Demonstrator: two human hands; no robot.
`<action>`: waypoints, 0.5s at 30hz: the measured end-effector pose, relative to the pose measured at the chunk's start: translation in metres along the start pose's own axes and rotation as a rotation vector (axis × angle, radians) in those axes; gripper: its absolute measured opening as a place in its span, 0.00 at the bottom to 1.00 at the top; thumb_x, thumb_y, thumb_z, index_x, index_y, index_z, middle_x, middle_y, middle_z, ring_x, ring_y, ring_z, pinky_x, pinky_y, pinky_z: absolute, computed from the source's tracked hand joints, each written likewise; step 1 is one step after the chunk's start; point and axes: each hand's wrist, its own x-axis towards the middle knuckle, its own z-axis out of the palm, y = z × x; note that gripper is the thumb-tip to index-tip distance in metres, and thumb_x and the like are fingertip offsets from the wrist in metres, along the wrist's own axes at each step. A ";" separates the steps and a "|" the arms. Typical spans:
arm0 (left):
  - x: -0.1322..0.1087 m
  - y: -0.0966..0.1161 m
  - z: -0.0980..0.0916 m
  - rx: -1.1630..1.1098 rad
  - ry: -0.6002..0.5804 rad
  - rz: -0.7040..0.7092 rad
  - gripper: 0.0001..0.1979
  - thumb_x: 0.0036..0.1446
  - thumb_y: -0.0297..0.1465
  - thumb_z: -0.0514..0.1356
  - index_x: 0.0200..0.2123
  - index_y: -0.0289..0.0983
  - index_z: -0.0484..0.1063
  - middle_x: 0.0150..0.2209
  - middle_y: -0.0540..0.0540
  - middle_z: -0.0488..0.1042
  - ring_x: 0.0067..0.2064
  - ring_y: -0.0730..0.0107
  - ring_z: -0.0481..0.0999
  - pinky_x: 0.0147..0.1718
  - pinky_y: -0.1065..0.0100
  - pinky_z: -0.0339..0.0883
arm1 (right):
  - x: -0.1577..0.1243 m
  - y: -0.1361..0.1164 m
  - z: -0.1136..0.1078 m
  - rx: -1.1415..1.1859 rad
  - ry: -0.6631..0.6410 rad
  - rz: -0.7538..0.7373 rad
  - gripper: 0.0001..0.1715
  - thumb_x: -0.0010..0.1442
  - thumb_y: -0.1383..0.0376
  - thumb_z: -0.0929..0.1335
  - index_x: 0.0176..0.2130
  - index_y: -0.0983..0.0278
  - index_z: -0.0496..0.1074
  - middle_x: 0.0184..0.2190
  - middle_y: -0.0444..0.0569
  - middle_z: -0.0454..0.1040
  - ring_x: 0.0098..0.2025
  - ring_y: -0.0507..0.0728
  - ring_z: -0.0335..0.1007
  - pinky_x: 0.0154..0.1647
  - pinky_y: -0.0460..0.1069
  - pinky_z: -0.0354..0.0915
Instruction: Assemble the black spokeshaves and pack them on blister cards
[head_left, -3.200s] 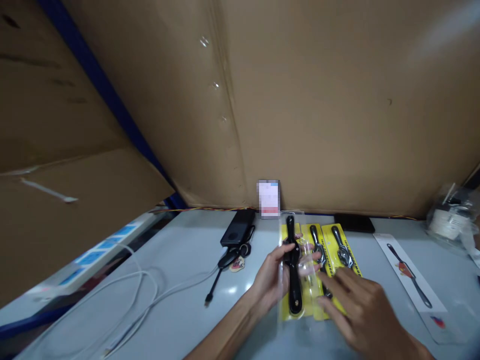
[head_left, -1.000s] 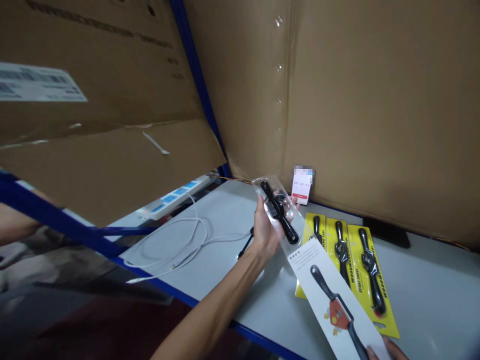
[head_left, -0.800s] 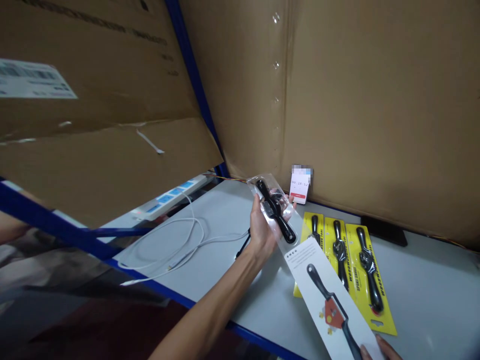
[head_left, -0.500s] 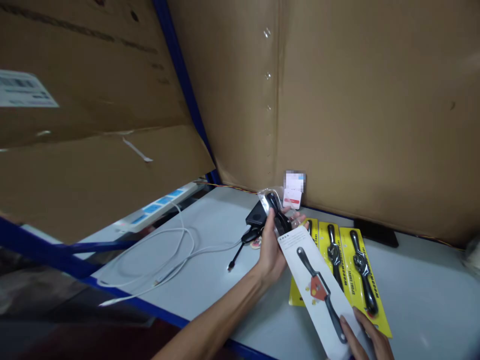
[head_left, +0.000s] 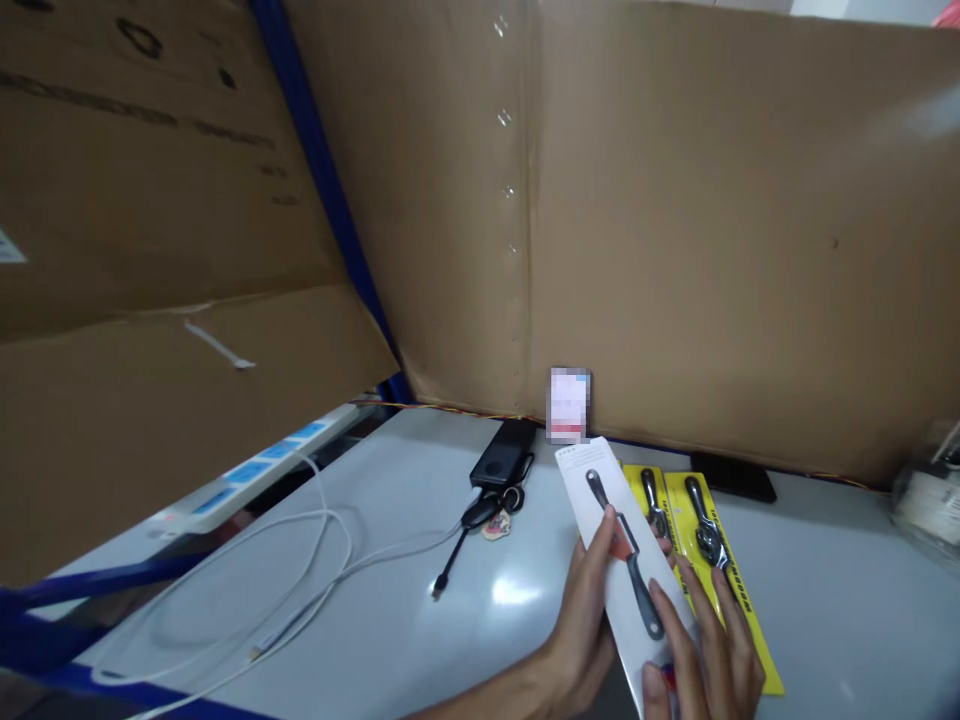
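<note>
A long white box (head_left: 626, 590) with a printed picture of a black-handled tool is held in front of me, tilted. My left hand (head_left: 589, 620) grips its left side, thumb on the front. My right hand (head_left: 701, 650) holds its lower right side, with fingers over the front. Behind the box lie yellow blister cards, among them a yellow card (head_left: 757, 650) with a black spokeshave (head_left: 706, 535) under clear plastic. The clear-wrapped black tool is not visible now.
A lit phone (head_left: 568, 405) leans on the cardboard wall (head_left: 712, 220). Nearby are a black power bank (head_left: 504, 455), white cables (head_left: 337, 580), a power strip (head_left: 255, 470), a dark flat device (head_left: 733, 477) and a clear container (head_left: 930, 500) at right.
My left hand has moved down from the wrapped black tool and now grips the white box. My right hand has shifted up along the box. The view has turned slightly to the right and upward.
</note>
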 end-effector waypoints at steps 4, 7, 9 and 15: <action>-0.003 -0.003 0.000 0.072 0.011 0.046 0.24 0.51 0.46 0.70 0.41 0.34 0.72 0.38 0.40 0.81 0.39 0.56 0.82 0.42 0.61 0.76 | 0.002 -0.004 0.010 0.096 0.038 0.075 0.29 0.66 0.64 0.61 0.65 0.59 0.62 0.61 0.57 0.67 0.66 0.73 0.56 0.61 0.69 0.55; -0.003 0.003 0.000 0.120 0.031 0.050 0.25 0.50 0.47 0.70 0.42 0.35 0.72 0.38 0.41 0.81 0.39 0.55 0.82 0.41 0.61 0.76 | -0.002 -0.008 0.008 0.272 0.029 0.208 0.24 0.66 0.63 0.63 0.60 0.57 0.66 0.60 0.55 0.69 0.66 0.71 0.58 0.61 0.67 0.57; -0.003 0.008 -0.001 0.159 0.039 0.051 0.27 0.51 0.49 0.68 0.45 0.34 0.73 0.37 0.40 0.81 0.38 0.55 0.83 0.40 0.61 0.76 | -0.003 -0.010 0.001 0.443 -0.007 0.445 0.21 0.66 0.59 0.64 0.58 0.59 0.69 0.59 0.57 0.70 0.62 0.69 0.64 0.58 0.63 0.63; 0.001 0.015 -0.007 0.289 -0.055 -0.106 0.35 0.53 0.55 0.64 0.52 0.31 0.74 0.38 0.37 0.82 0.39 0.50 0.82 0.40 0.58 0.76 | 0.019 -0.004 -0.028 1.233 -0.604 1.058 0.35 0.55 0.43 0.72 0.53 0.63 0.73 0.41 0.52 0.79 0.44 0.63 0.77 0.45 0.54 0.71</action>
